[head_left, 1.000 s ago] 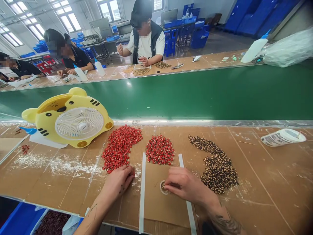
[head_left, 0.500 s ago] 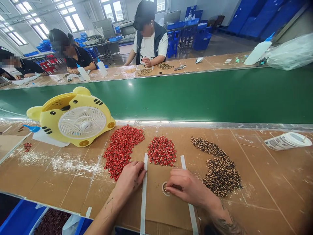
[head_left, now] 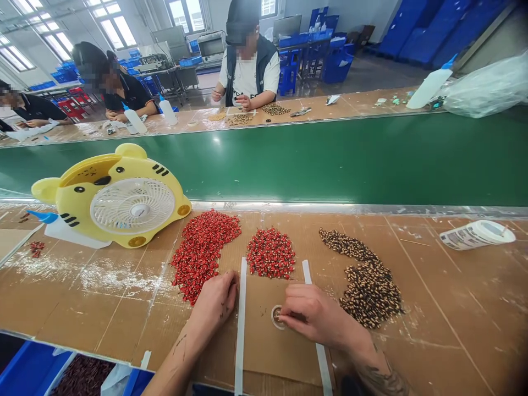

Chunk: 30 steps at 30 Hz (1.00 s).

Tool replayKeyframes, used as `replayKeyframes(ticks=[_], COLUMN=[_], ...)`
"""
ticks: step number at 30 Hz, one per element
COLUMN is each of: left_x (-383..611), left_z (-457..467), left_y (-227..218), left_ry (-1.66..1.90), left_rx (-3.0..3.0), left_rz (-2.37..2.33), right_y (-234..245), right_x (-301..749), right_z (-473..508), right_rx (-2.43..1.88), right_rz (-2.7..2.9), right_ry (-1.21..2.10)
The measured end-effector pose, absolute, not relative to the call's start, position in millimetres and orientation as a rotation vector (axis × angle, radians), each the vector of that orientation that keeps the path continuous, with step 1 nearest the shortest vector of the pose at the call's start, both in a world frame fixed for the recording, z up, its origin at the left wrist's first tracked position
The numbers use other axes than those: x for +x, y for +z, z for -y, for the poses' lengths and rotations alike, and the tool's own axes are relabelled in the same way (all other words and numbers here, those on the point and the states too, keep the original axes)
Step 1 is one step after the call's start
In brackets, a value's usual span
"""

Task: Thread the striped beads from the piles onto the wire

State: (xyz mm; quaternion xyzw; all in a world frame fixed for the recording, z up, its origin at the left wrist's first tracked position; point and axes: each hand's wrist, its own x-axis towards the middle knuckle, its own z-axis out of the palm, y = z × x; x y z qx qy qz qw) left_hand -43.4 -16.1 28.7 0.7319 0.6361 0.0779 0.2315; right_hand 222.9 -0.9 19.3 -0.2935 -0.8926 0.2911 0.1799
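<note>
My left hand (head_left: 214, 302) rests curled on the cardboard, just below the larger pile of red beads (head_left: 202, 256) and next to a white paper strip (head_left: 241, 330). A smaller red pile (head_left: 271, 253) lies above the brown cardboard sheet (head_left: 284, 357) between the strips. My right hand (head_left: 315, 313) sits over that sheet, its fingertips at a small round ring (head_left: 278, 317) holding something dark. Whatever the fingertips pinch is hidden. To the right lies a speckled brown-and-cream bead pile (head_left: 369, 291).
A yellow tiger-shaped fan (head_left: 132, 209) stands at the far left of the bench, beside a white glue bottle (head_left: 70, 231). A tape roll (head_left: 477, 234) lies at right. A green conveyor belt (head_left: 289, 165) runs behind, and a co-worker (head_left: 247, 60) sits beyond it.
My left hand has shifted slightly right toward the white strip since the oldest frame. My right hand stays at the ring, and the view sways a little.
</note>
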Motion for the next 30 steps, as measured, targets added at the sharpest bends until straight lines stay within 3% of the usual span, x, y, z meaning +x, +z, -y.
replayKeyframes(ticks=[13,18,22,30], left_x=[-12.4,-10.3,-9.3,-1.5], left_z=[-2.1,-3.3,0.8,0.4], left_y=[28.1,10.8,6.3,4.3], left_ry=[0.848,0.879,0.881,0.818], left_rx=[1.299,1.209,1.243,1.088], left_rz=[-1.165,-1.056,-1.066,-1.158], right_y=[19.6,19.5,24.5,27.4], right_x=[224.9,221.6,227.9,234.9], right_z=[1.8,1.4,-0.4,-1.0], right_rx=[-0.843,-0.838,-0.838,-1.009], right_rz=[2.55,2.555,2.533,1.939], right_ry=[0.73,0.743,0.939,0.919])
